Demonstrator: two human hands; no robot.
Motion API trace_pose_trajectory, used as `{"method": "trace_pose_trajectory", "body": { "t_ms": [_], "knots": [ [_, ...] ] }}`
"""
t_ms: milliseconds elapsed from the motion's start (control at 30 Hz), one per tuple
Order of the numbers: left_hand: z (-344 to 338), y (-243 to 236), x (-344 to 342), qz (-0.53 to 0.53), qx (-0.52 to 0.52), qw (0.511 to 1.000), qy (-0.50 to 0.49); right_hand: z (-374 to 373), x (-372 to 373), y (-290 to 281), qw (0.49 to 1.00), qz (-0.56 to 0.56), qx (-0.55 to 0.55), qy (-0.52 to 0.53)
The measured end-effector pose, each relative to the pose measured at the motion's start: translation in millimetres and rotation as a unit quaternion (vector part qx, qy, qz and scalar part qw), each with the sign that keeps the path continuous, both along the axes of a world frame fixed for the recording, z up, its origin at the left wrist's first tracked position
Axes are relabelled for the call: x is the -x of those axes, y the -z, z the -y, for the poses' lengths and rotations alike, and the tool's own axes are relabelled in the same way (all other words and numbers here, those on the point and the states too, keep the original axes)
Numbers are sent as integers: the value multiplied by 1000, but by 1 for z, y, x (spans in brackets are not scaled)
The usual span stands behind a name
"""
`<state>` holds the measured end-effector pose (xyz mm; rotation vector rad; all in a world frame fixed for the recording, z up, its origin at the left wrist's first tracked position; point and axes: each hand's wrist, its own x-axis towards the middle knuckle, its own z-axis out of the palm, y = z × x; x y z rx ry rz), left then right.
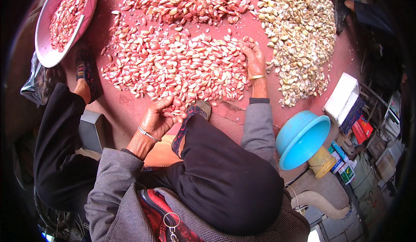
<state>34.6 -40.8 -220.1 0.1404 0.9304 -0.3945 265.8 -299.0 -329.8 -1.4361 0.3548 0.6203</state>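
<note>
In front of me a wide, flat spread of pink-and-white garlic cloves (173, 64) covers part of the reddish floor. My left hand (158, 117), palm up near the spread's front edge, is closed around several pink cloves (174, 111). A silver bracelet circles that wrist. My right hand (255, 61) rests at the right edge of the spread, with its fingers bent inward among the cloves. Whatever its fingers hold is hidden. My shoe (203, 108) touches the front of the spread.
Beyond lies a redder heap of cloves (190, 1); to the right, a cream-coloured heap (299, 38). A pink basin (42, 36) of cloves stands far left. Nearer on the right are a blue basin (303, 140), yellow bucket (322, 163) and white box (341, 98). Another person's foot (340, 12) borders the cream heap.
</note>
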Motion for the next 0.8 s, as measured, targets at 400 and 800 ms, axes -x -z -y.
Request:
{"method": "trace_pose_trajectory", "body": {
  "t_ms": [400,800],
  "knots": [
    [-3,2,2,36,5,999,11,-26,-74,11,923,243,262,-141],
    [-6,5,5,37,2,999,15,-25,-79,23,876,299,338,-173]
  ]
}}
